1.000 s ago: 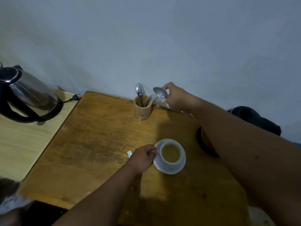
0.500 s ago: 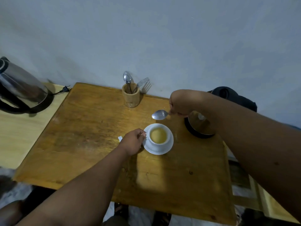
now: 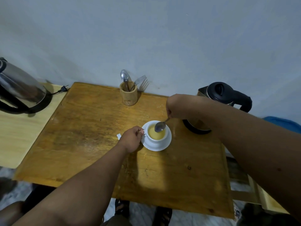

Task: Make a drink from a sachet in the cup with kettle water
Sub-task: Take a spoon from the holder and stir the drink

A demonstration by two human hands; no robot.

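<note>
One teaspoon (image 3: 160, 126) is pinched by the right hand (image 3: 175, 108), its handle slanting up toward the table's far right corner, bowl just over the full cup (image 3: 156, 134) mid-table, whose handle is gripped by the left hand (image 3: 131, 139).

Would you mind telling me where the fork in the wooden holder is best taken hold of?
Grip the fork by its neck just below the tines, coming from above. It stands tines up in the wooden holder, leaning right, with its handle hidden inside; the spoon stands close on its left.
</note>
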